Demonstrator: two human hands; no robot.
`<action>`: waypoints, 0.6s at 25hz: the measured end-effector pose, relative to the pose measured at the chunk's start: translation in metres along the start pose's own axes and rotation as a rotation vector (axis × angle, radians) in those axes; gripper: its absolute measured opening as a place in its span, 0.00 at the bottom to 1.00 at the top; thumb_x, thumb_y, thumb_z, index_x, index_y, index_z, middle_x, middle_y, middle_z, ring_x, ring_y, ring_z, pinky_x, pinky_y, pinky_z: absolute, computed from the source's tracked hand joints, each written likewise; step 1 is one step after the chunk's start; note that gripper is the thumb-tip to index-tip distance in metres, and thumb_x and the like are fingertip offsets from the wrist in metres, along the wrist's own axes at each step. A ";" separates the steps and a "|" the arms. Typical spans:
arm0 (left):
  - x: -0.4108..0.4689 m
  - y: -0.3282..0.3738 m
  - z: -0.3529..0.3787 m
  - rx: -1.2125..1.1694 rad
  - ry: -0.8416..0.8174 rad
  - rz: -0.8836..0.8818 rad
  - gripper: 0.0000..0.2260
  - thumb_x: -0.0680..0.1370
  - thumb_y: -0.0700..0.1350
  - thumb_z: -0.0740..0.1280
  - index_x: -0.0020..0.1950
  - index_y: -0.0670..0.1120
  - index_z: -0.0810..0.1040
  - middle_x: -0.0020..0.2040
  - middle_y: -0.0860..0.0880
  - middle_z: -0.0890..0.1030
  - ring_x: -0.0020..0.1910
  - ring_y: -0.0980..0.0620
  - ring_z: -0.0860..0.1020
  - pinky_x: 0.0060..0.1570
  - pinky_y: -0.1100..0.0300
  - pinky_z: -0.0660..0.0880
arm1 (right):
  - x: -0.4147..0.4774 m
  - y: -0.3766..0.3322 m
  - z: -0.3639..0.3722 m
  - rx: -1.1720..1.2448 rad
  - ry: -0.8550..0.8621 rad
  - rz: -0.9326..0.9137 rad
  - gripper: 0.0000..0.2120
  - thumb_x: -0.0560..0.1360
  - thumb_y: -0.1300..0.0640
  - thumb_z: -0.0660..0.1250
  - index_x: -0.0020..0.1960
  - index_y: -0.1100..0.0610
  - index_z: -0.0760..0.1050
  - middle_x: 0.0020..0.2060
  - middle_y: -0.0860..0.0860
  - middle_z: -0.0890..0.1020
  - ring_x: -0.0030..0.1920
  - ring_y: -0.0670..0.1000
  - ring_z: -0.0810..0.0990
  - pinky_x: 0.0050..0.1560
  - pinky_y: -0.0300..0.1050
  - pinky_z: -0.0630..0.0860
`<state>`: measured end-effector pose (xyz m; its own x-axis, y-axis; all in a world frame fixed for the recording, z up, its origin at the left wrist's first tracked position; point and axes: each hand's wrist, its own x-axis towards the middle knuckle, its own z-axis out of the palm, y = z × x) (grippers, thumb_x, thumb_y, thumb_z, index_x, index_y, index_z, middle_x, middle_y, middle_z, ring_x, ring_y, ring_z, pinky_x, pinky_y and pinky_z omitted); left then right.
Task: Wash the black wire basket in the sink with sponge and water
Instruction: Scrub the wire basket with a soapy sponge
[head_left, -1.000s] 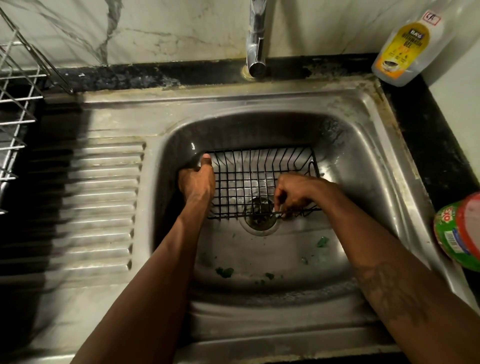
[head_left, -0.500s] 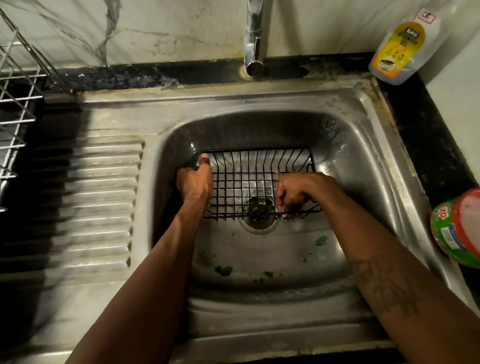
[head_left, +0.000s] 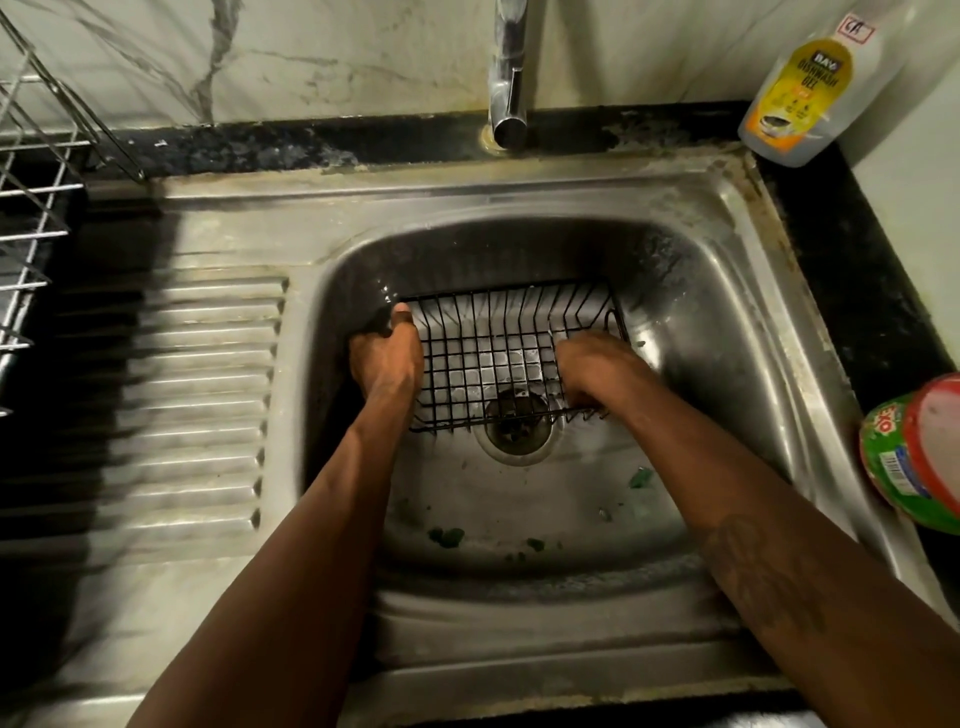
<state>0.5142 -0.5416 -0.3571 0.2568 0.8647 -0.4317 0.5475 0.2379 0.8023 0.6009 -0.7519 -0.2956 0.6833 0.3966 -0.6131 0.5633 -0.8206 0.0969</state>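
The black wire basket (head_left: 498, 338) lies in the steel sink (head_left: 727, 322), over the drain (head_left: 519, 434). My left hand (head_left: 387, 358) grips the basket's left rim, thumb laid along the top wire. My right hand (head_left: 597, 366) is inside the basket at its front right corner. Its fingers are curled tight and pressed against the wires, hiding whatever they hold; no sponge shows outside the hand. No water runs from the tap (head_left: 508, 104).
Green scraps (head_left: 447, 535) lie on the sink floor near the front. A dishwash gel bottle (head_left: 810, 88) stands at the back right, a green and red tub (head_left: 914, 457) on the right counter. A ribbed drainboard (head_left: 197, 395) and a wire rack (head_left: 31, 208) lie left.
My right hand has shifted slightly right along the basket's front edge. The left hand keeps its grip on the left rim and the basket stays in place.
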 end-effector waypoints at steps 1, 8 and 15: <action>-0.001 0.000 0.000 -0.007 0.005 0.005 0.38 0.60 0.75 0.63 0.51 0.45 0.84 0.45 0.47 0.87 0.48 0.45 0.85 0.53 0.45 0.82 | 0.000 0.000 0.001 -0.009 -0.072 -0.006 0.06 0.74 0.62 0.72 0.50 0.62 0.80 0.41 0.54 0.78 0.39 0.52 0.78 0.40 0.43 0.74; -0.018 0.001 0.004 -0.060 -0.013 0.025 0.37 0.60 0.74 0.62 0.50 0.45 0.84 0.43 0.48 0.86 0.46 0.45 0.85 0.53 0.46 0.82 | 0.002 -0.016 -0.008 0.269 -0.162 -0.190 0.06 0.76 0.60 0.71 0.52 0.53 0.82 0.48 0.50 0.82 0.45 0.48 0.80 0.40 0.42 0.76; -0.024 0.008 0.000 -0.082 -0.007 0.003 0.28 0.65 0.69 0.66 0.45 0.44 0.81 0.43 0.47 0.86 0.45 0.46 0.85 0.53 0.50 0.82 | 0.005 -0.030 -0.001 0.411 -0.122 -0.272 0.08 0.74 0.61 0.74 0.49 0.50 0.83 0.49 0.47 0.82 0.50 0.46 0.80 0.49 0.40 0.75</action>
<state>0.5126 -0.5606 -0.3407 0.2639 0.8626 -0.4315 0.4793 0.2709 0.8348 0.5881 -0.7254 -0.3010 0.4640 0.5874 -0.6631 0.4672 -0.7982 -0.3802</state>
